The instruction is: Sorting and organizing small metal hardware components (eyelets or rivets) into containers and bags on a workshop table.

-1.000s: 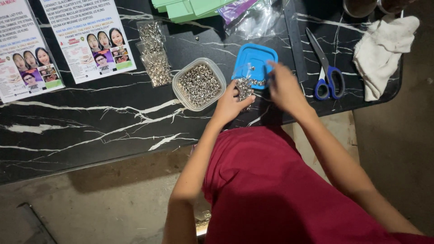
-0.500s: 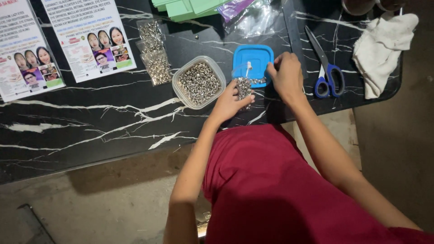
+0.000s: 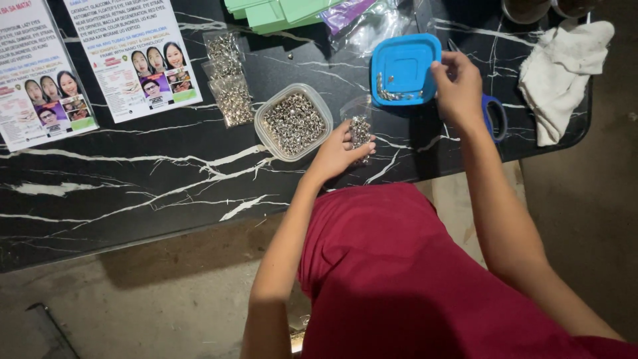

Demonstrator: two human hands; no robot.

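My left hand [image 3: 337, 153] holds a small clear plastic bag [image 3: 360, 126] partly filled with little silver metal pieces, just right of a clear tub [image 3: 292, 123] heaped with the same pieces. My right hand [image 3: 458, 86] grips the right edge of a blue square lid [image 3: 404, 70], tilted up, with a row of silver pieces lying along its lower rim. Both sit on a black marble-patterned table [image 3: 133, 193].
Filled small bags [image 3: 229, 86] lie left of the tub. Two printed flyers [image 3: 133, 56] lie at the far left. Blue-handled scissors [image 3: 495, 116] sit partly under my right hand, a white cloth [image 3: 565, 73] at the right edge, green cards [image 3: 279, 12] and loose bags at the back.
My right hand has taken hold of the blue lid and lifted its edge, so the pieces have slid to its lower rim. The left hand still holds the small bag.
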